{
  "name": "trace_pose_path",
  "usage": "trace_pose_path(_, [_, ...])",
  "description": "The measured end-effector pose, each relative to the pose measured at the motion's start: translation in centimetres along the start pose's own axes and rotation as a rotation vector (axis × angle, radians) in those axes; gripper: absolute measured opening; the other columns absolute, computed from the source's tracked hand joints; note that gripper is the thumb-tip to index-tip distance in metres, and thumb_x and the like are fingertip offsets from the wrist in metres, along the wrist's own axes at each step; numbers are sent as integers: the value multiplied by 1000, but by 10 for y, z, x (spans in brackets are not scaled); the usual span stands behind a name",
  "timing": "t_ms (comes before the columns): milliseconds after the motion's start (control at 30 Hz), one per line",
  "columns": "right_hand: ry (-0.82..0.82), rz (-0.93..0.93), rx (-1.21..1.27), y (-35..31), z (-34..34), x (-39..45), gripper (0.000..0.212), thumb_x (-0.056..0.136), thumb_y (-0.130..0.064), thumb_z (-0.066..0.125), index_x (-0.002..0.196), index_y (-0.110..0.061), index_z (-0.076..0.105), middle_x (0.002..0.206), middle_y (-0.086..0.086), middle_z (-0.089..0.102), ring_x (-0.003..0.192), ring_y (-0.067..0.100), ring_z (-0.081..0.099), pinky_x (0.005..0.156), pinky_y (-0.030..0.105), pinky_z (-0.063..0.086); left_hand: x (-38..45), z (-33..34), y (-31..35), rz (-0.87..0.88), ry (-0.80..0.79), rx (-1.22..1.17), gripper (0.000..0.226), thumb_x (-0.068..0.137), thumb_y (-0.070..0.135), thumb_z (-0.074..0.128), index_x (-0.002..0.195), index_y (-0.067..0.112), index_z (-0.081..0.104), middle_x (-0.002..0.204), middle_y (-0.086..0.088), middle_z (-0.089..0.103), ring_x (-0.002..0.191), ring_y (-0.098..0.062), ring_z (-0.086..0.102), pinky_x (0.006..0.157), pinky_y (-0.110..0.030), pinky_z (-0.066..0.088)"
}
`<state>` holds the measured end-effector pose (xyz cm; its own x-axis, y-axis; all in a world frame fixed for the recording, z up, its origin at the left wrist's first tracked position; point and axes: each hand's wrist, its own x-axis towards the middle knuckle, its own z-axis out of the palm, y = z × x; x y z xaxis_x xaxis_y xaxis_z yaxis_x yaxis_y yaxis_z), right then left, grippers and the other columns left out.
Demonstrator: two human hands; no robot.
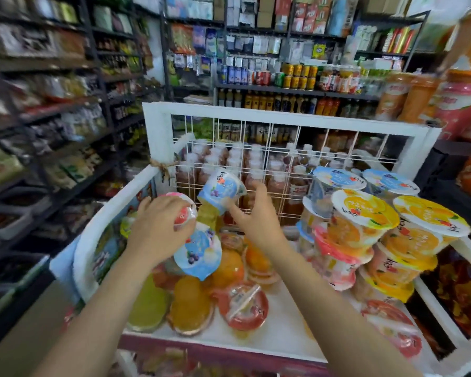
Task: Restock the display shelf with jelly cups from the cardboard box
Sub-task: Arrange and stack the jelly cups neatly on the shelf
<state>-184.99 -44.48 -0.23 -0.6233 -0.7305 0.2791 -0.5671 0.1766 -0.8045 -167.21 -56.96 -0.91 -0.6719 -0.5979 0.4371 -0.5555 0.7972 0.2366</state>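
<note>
Fingers point(147, 205) of left hand point(158, 227) curl over pink-lidded jelly cup point(184, 213); right hand point(256, 216) pinches blue-lidded jelly cup point(220, 190), tilted above display shelf point(158, 123). Stacks point(365, 227) fill right side; loose cups lie left. Cardboard box unseen. Restock seems midway.

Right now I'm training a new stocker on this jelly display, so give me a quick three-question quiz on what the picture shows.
1. True or false: the left hand rests on a pink-lidded cup.
2. The blue-lidded cup at the right hand is: A) upright, B) tipped on its side, C) stacked on the orange-lidded cups.
3. What stands behind the white wire grid?

Key: 1. True. 2. B. 3. Bottled drinks with white caps.
</note>
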Motion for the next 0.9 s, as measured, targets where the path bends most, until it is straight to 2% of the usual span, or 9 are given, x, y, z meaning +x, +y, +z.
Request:
trace_pose_path(67, [-35, 94, 62, 0, 16, 29, 83, 90, -43, 68, 153, -21, 18, 150, 8, 37, 122, 23, 52, 91, 29, 47, 4, 2, -10, -56, -118, 61, 56, 89, 64, 46, 132, 30, 59, 139, 3, 58, 129, -21, 49, 112, -46, 31])
trace_pose_path(133, [-28, 174, 125, 3, 30, 50, 81, 89, -43, 70, 151, -20, 23, 141, 12, 49, 110, 25, 61, 85, 37, 56, 5, 3, -11, -85, -177, 87, 62, 88, 69, 47, 141, 35, 49, 144, 3, 54, 134, -21, 45, 113, -42, 27])
trace_pose_path(267, [61, 306, 303, 1, 51, 64, 58, 87, -39, 74, 129, -13, 43, 119, 10, 62, 96, 21, 63, 80, 36, 55, 3, 4, -11, -69, -137, 98, 61, 87, 70, 45, 138, 37, 51, 140, 6, 56, 132, -21, 45, 111, -39, 22])
trace_pose_path(400, [100, 462, 689, 4, 64, 67, 69, 77, -40, 83, 128, -20, 42, 116, 7, 63, 100, 23, 68, 87, 50, 58, 1, 7, -16, -60, -135, 37, 59, 87, 70, 40, 133, 37, 55, 133, 10, 60, 129, -16, 47, 113, -40, 20])
trace_pose_path(500, [127, 513, 785, 1, 63, 66, 68, 76, -38, 84, 128, -21, 43, 115, 7, 64, 97, 23, 69, 85, 51, 59, 0, 9, -17, -44, -112, 44, 55, 90, 69, 43, 133, 37, 55, 132, 11, 61, 130, -15, 46, 112, -39, 18])
trace_pose_path(567, [151, 495, 763, -5, 57, 60, 66, 76, -38, 84, 127, -21, 44, 115, 6, 65, 96, 20, 69, 82, 44, 60, -1, 9, -17, -40, -111, 29, 55, 90, 68, 43, 134, 37, 55, 135, 11, 60, 133, -15, 43, 112, -39, 16])
trace_pose_path(667, [198, 378, 622, -16, 35, 36, 60, 79, -38, 81, 123, -24, 43, 114, 2, 62, 91, 13, 67, 63, 25, 55, -2, 7, -19, -34, -112, 2, 64, 84, 71, 37, 133, 35, 57, 134, 10, 60, 131, -15, 45, 113, -40, 19])
trace_pose_path(800, [257, 137, 451, -18, -2, -3, 55, 75, -42, 84, 113, -33, 46, 111, 6, 61, 88, 16, 69, 67, 35, 60, -3, -10, -2, 28, 12, -329, 51, 91, 53, 61, 135, 29, 56, 137, 8, 54, 131, -14, 42, 110, -34, 29])
trace_pose_path(900, [242, 56, 380, -23, -22, -25, 54, 75, -38, 84, 115, -31, 48, 112, 2, 59, 84, 7, 66, 62, 25, 56, 10, -16, 26, 86, -82, -652, 58, 88, 54, 65, 141, 39, 46, 143, 19, 47, 131, -2, 42, 106, -28, 34])
